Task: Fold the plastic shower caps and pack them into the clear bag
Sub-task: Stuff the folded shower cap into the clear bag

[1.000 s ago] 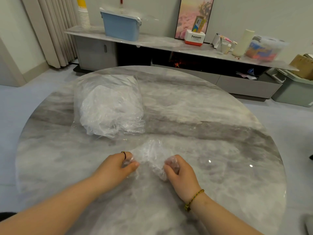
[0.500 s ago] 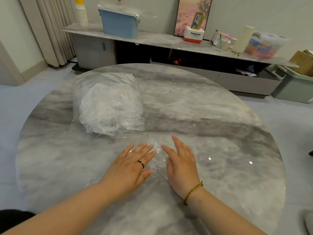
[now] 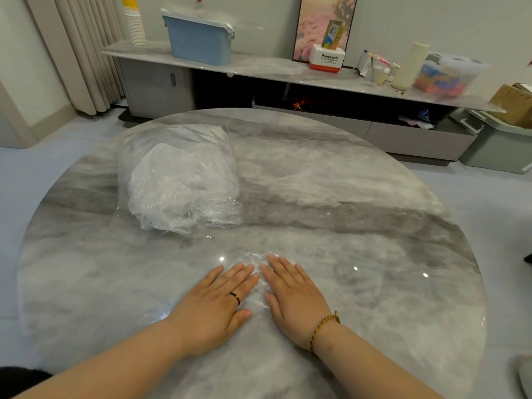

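A clear plastic shower cap (image 3: 259, 262) lies flattened on the round marble table (image 3: 359, 214), mostly hidden under my hands. My left hand (image 3: 218, 300) presses flat on its left part, fingers straight. My right hand (image 3: 290, 292) presses flat on its right part, fingers straight too. Only a crinkled strip of the cap shows between and just beyond my fingertips. The clear bag (image 3: 181, 180), stuffed with crumpled white shower caps, lies on the table's left side, well beyond my left hand.
Behind the table runs a low marble-topped cabinet (image 3: 259, 67) carrying a blue bin (image 3: 198, 41), a stack of paper cups, a battery box and a clear tub. Curtains hang at the far left. A grey bin (image 3: 495, 145) stands on the floor at the right.
A second ago both hands gripped the bunched cap with curled fingers. They have since opened and laid flat, pressing the cap down onto the table.
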Tool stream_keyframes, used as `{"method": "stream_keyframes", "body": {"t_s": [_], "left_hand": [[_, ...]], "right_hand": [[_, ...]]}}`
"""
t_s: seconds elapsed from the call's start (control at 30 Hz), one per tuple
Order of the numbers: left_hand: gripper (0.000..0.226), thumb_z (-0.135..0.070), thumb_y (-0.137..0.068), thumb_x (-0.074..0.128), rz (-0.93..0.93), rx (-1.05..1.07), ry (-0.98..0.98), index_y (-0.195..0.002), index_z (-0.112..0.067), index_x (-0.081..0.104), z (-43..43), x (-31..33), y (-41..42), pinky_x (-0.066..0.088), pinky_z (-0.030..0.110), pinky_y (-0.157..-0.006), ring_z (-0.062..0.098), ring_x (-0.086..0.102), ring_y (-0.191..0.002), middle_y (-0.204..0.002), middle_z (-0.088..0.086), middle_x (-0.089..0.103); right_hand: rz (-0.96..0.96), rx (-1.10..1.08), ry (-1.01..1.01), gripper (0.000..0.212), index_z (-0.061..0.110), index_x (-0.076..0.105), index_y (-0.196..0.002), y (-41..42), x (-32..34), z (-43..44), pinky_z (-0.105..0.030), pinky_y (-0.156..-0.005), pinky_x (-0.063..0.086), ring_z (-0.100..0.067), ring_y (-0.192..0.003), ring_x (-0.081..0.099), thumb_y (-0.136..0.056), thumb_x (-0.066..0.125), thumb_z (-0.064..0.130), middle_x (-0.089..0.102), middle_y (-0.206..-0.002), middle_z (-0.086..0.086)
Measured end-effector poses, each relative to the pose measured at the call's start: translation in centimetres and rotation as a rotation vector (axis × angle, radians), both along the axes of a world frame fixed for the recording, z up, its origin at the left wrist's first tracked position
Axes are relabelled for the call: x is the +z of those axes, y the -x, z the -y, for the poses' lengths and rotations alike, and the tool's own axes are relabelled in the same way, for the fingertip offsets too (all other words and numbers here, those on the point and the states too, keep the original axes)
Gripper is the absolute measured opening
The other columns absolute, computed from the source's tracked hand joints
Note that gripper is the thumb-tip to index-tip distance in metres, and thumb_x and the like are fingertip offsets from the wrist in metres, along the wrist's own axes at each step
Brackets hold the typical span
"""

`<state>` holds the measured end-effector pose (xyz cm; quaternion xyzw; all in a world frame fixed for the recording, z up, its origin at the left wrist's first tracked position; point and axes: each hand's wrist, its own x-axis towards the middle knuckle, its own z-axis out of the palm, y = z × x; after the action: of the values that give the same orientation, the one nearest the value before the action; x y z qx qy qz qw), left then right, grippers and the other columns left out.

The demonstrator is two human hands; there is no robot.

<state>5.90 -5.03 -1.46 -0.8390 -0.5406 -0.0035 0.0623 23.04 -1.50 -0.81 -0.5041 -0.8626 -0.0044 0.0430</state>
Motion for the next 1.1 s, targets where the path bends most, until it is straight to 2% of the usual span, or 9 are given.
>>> {"method": "stream_keyframes", "body": {"t_s": [0.37,0.47,0.5,0.6,0.73,0.87,0.93,1.03,1.1], "left_hand": [[0.073,-0.042,-0.099,0.0,-0.025,-0.002,0.05,-0.109,-0.02,0.069,-0.2,0.0,0.0,0.013,0.026,-0.104,0.007,0.059,-0.108,-0.114,-0.005,0.066],[0.074,-0.044,-0.098,0.0,-0.031,-0.02,0.083,-0.11,-0.021,0.068,-0.2,0.4,0.3,0.012,0.025,-0.104,0.005,0.054,-0.111,-0.114,-0.006,0.066],[0.074,-0.045,-0.098,0.0,-0.022,-0.022,0.09,-0.111,-0.02,0.068,-0.3,0.5,0.3,0.011,0.024,-0.104,0.005,0.05,-0.113,-0.114,-0.006,0.066],[0.074,-0.046,-0.097,-0.001,0.015,-0.018,0.146,-0.111,-0.021,0.068,-0.2,0.8,0.3,0.013,0.023,-0.103,0.006,0.056,-0.111,-0.115,-0.006,0.066],[0.062,-0.052,-0.094,0.015,0.101,-0.017,0.188,-0.113,-0.023,0.066,-0.2,1.2,0.2,0.028,0.024,-0.096,0.006,0.064,-0.102,-0.113,-0.007,0.066],[0.077,-0.067,-0.061,0.033,0.252,0.063,0.237,-0.125,-0.026,0.042,-0.3,2.6,0.2,0.042,0.013,-0.087,-0.002,0.063,-0.096,-0.113,-0.014,0.064],[0.092,-0.068,-0.055,0.03,0.272,0.081,0.178,-0.138,-0.028,0.03,-0.3,3.0,0.3,0.03,0.005,-0.093,-0.005,0.052,-0.113,-0.13,-0.018,0.05],[0.103,-0.068,-0.047,0.017,0.333,0.019,0.231,-0.145,-0.039,0.005,-0.1,3.0,0.9,-0.008,-0.001,-0.093,-0.002,0.016,-0.136,-0.148,-0.022,0.017],[0.102,-0.068,-0.046,0.018,0.33,-0.01,0.269,-0.144,-0.041,0.005,-0.3,3.1,1.1,-0.012,-0.001,-0.089,-0.001,0.013,-0.137,-0.149,-0.021,0.015]], "right_hand": [[0.033,0.015,0.007,0.078,0.025,0.07,-0.107,-0.4,-0.1,-0.1,-0.03,-0.084,0.051,-0.008,-0.107,0.062,-0.097,-0.007,0.035,0.065,-0.117,0.005],[0.17,0.106,0.028,0.093,0.014,0.045,-0.136,-0.6,0.0,-0.5,-0.048,-0.109,0.013,-0.021,-0.137,0.023,-0.084,-0.02,0.056,0.026,-0.147,-0.002],[0.166,0.127,0.031,0.093,0.014,0.045,-0.136,-0.5,0.4,-0.4,-0.046,-0.11,0.015,-0.02,-0.138,0.022,-0.084,-0.02,0.055,0.026,-0.147,-0.002],[0.031,0.05,0.113,0.076,0.024,0.068,-0.11,-0.5,0.1,-0.1,-0.032,-0.087,0.048,-0.01,-0.108,0.062,-0.098,-0.005,0.038,0.065,-0.118,0.004],[-0.165,0.149,-0.109,0.04,0.024,0.049,-0.114,-1.0,-0.6,0.2,-0.034,-0.087,0.049,-0.014,-0.106,0.063,-0.091,0.026,0.046,0.065,-0.116,0.001],[-0.374,0.375,-0.239,0.04,0.022,0.048,-0.096,-0.5,-0.1,0.3,-0.03,-0.094,0.034,-0.015,-0.101,0.047,-0.075,0.046,0.055,0.061,-0.102,0.002],[-0.331,0.411,-0.314,0.027,0.021,0.055,-0.083,-0.1,-0.1,0.3,-0.025,-0.084,0.031,-0.014,-0.09,0.044,-0.069,0.048,0.043,0.063,-0.086,0.005],[-0.273,0.375,-0.374,0.023,0.023,0.064,-0.061,0.0,0.1,0.0,-0.023,-0.075,0.03,-0.014,-0.082,0.041,-0.068,0.043,0.027,0.064,-0.072,0.01],[-0.248,0.337,-0.373,0.026,0.026,0.065,-0.058,-0.6,0.4,-0.4,-0.024,-0.076,0.03,-0.015,-0.088,0.047,-0.069,0.041,0.026,0.067,-0.076,0.011]]}}
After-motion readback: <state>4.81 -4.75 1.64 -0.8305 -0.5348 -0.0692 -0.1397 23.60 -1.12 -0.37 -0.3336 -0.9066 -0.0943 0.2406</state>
